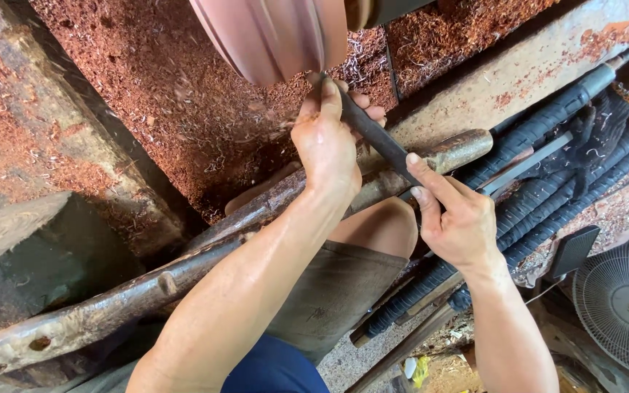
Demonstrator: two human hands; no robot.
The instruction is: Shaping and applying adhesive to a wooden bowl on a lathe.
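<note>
a: which step is this?

b: wood turning, mid-cut as i judge it. the left hand (327, 142) is closed around the front of a dark turning chisel (374, 135), pressing it onto the rough log tool rest (256, 218). the right hand (454, 218) grips the same chisel lower down, at 4 o'clock from the left, fingers curled, forefinger laid along it.

a: and the workpiece?

b: a blurred, reddish turned wooden piece (271, 36) at 12 o'clock; the chisel tip meets its lower edge.

a: what does the next move call for?

b: i'd say steady pressure on the rest and a slow feed, since the piece looks to be spinning.

a: counts?

b: two hands, one chisel in use, one workpiece, several spare wrapped-handle tools (547, 124) at 3 o'clock, one fan (624, 306) at 4 o'clock, red shavings (169, 102) everywhere.
</note>
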